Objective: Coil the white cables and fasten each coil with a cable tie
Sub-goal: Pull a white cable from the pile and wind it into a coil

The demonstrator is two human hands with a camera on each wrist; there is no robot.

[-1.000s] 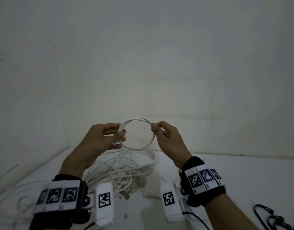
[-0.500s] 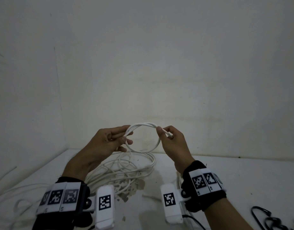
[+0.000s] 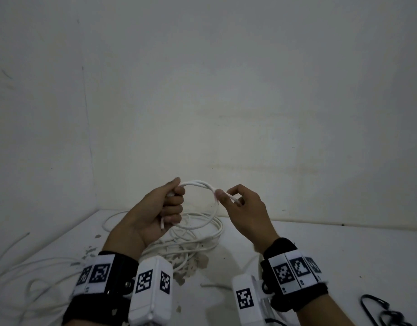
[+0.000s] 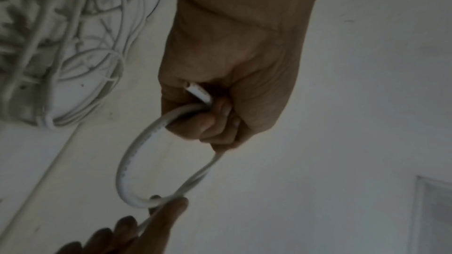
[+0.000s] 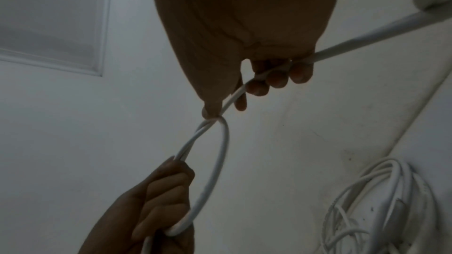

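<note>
The left hand point(image 3: 155, 208) now wraps all its fingers around the coil point(image 3: 202, 187), where a second ago it only pinched it. The right hand point(image 3: 245, 205) still pinches the coil's far side, held up above the cable pile point(image 3: 198, 236) on the table point(image 3: 344, 255).

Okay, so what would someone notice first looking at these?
A white cable loop held up mid-frame: the left hand grips one side, the right hand pinches the other. Beneath them, a tangle of white cables lies on the table near the wall.
</note>
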